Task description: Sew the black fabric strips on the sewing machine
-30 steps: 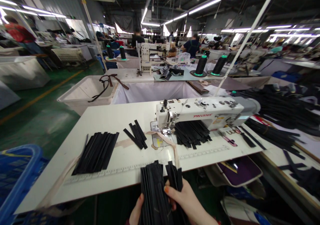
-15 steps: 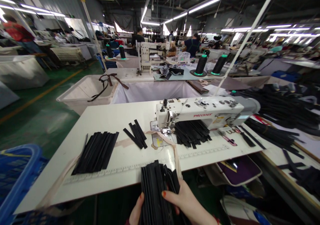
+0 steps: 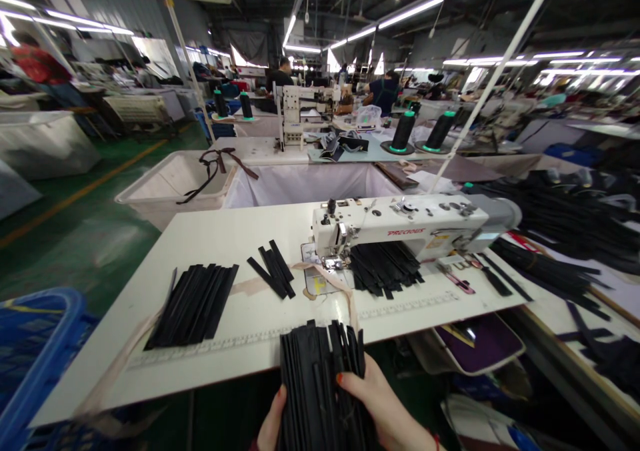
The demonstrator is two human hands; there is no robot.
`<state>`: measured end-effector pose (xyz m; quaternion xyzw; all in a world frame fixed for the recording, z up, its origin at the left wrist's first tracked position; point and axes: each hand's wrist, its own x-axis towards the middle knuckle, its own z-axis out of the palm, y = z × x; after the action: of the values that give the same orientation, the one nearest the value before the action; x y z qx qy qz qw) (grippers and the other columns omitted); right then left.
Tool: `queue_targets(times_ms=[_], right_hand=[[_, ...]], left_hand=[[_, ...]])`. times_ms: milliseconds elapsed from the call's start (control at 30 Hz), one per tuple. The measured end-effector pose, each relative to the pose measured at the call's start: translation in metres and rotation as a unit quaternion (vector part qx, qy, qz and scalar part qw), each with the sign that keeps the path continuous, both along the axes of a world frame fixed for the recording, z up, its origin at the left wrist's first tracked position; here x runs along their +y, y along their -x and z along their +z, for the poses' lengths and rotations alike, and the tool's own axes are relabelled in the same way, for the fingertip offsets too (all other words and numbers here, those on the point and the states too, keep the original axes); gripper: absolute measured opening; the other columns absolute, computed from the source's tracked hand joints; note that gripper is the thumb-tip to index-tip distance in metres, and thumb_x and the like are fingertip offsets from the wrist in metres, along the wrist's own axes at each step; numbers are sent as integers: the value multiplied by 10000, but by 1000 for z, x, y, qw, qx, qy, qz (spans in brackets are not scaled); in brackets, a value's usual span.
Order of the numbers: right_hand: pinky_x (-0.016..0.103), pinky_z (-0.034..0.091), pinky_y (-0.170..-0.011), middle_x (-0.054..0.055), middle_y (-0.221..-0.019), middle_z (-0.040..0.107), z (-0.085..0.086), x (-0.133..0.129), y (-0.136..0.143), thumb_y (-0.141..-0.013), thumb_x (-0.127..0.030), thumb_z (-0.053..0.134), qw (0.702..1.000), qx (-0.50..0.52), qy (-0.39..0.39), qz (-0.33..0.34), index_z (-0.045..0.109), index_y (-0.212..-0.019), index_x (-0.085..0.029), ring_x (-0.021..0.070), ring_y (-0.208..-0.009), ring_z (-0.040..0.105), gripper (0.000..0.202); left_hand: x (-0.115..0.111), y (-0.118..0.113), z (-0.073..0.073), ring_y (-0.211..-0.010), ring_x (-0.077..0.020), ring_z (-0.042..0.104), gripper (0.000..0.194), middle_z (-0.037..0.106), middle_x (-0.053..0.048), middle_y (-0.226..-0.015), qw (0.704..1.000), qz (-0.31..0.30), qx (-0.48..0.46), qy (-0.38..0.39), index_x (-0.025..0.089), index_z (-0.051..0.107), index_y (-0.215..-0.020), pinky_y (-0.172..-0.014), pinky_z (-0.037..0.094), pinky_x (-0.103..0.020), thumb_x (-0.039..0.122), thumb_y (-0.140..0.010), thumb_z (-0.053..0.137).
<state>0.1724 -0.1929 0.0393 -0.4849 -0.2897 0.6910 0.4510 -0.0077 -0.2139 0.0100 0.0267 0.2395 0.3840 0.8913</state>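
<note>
Left hand (image 3: 273,419) and right hand (image 3: 373,397) clamp a bundle (image 3: 313,391) of black strips between them at bottom centre of the frame, below a sewing machine (image 3: 400,224) right of centre; more strips (image 3: 195,304) lie at left.

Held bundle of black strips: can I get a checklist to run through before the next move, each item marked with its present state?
1. Left hand against the held bundle: ok.
2. Right hand on its other side, thumb in front: ok.
3. Upper ends level: not ok, uneven.
4. Lower ends level: cannot tell, out of view.
5. Strips under the machine arm squared up: not ok, fanned out.
</note>
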Motion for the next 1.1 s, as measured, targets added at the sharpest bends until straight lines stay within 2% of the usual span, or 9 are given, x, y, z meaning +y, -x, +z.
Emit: queue_targets(times_ms=[133,267,367,467,600,767,867,1000,1100], right_hand=[[368,521,-802,63,-858,721,8,0,2,-619,-430,863,999,47,25,8,700,-983,-158,261,-843,683,483],[428,509,-893,92,-952,737,14,0,6,-597,-472,892,998,62,19,22,695,-1082,-174,288,-912,696,602],[453,510,-905,90,-922,742,14,1,10,-537,-465,923,999,44,-3,31,708,-1035,-170,299,-904,702,618],[441,524,-868,84,-857,741,10,3,10,-528,-452,926,999,19,-7,41,723,-954,-161,294,-864,707,555],[399,524,-830,75,-852,740,4,3,7,-563,-430,908,999,18,3,46,734,-967,-160,274,-855,699,515],[349,508,-765,70,-818,735,2,3,4,-601,-413,877,999,-5,5,53,739,-851,-150,255,-818,682,389],[330,502,-746,65,-835,735,2,3,2,-612,-372,865,999,-7,5,38,734,-861,-147,240,-804,671,360],[297,502,-700,62,-817,733,0,2,-1,-626,-319,833,999,19,26,-18,727,-858,-140,203,-748,656,311],[300,501,-620,76,-705,705,-2,2,-4,-664,-350,795,995,83,59,-2,717,-797,-106,186,-625,637,288]], left_hand=[[-1,1,-3,-1217,-324,554,506,550,-119,-1390,1000,-5,-1,0,208,534,-1332,-1007,452,-566,478,-910,600],[-1,1,-8,-1299,-438,489,807,618,-151,-1360,1000,-13,2,4,191,552,-1378,-1063,397,-549,610,-714,735],[-1,1,-11,-1286,-470,492,866,650,-158,-1316,1000,-18,4,9,179,588,-1352,-1057,402,-526,593,-622,801],[-2,2,-14,-1275,-465,506,839,657,-145,-1310,1000,-18,6,13,202,605,-1335,-1055,405,-529,580,-615,808],[-3,5,-17,-1277,-455,505,729,674,-127,-1287,1000,-10,4,14,210,651,-1277,-1057,406,-522,563,-656,794],[-4,6,-21,-1185,-325,577,469,593,-110,-1335,1000,0,-3,10,185,588,-1268,-1001,463,-547,459,-890,633],[-4,6,-24,-1110,-280,604,350,593,-91,-1297,1000,4,-10,3,197,592,-1227,-924,523,-488,381,-929,605],[-4,5,-29,-1091,-271,611,326,596,-86,-1290,1000,9,-20,-14,208,598,-1216,-908,535,-474,374,-935,597],[-5,3,-34,-1174,-301,591,409,616,-114,-1317,999,13,-26,-31,180,616,-1235,-1007,472,-514,437,-916,611]])
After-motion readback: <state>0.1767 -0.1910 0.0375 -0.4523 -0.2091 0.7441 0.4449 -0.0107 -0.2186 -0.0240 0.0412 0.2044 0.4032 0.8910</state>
